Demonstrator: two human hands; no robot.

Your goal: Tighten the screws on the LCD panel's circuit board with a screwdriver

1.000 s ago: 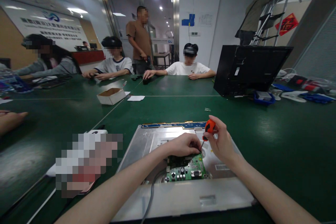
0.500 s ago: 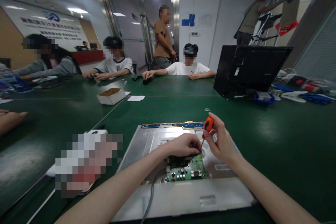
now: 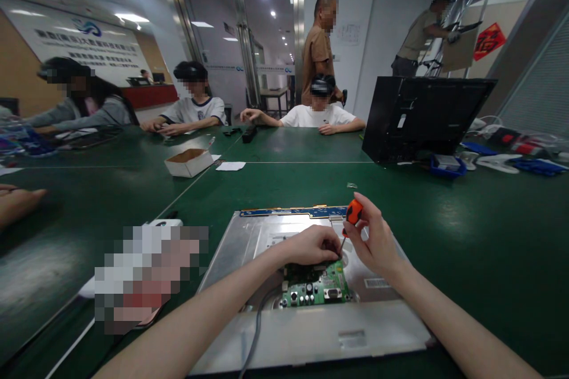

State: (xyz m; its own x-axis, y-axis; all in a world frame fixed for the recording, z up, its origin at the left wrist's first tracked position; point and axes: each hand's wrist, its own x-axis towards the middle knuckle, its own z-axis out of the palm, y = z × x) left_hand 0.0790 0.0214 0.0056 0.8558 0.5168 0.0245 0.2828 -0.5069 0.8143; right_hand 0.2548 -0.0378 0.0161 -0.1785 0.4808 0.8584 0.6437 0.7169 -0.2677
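Note:
My right hand (image 3: 376, 243) is closed on a screwdriver (image 3: 354, 212) with an orange and black handle, gripping it between thumb and fingers. Its thin shaft slants down toward the upper edge of a green circuit board (image 3: 317, 291). Close by the tip, my left hand (image 3: 315, 244) has its fingers curled and pressed together over the board; whatever they pinch is hidden. Under both hands lies a silvery metal panel (image 3: 382, 323), with the board on its middle and a blue circuit strip (image 3: 284, 212) along its far edge.
A grey cable (image 3: 255, 337) crosses the panel's near part. Left of it lies a blurred-out object (image 3: 149, 278) with white cords. Farther off are a white open box (image 3: 189, 163), a black monitor (image 3: 427, 118) and a blue tray (image 3: 447, 166). Several people sit around the green table.
My hands and the screwdriver hold nearly the same pose. Behind the table, a standing person has walked right, and the person across has lifted a hand off a black object.

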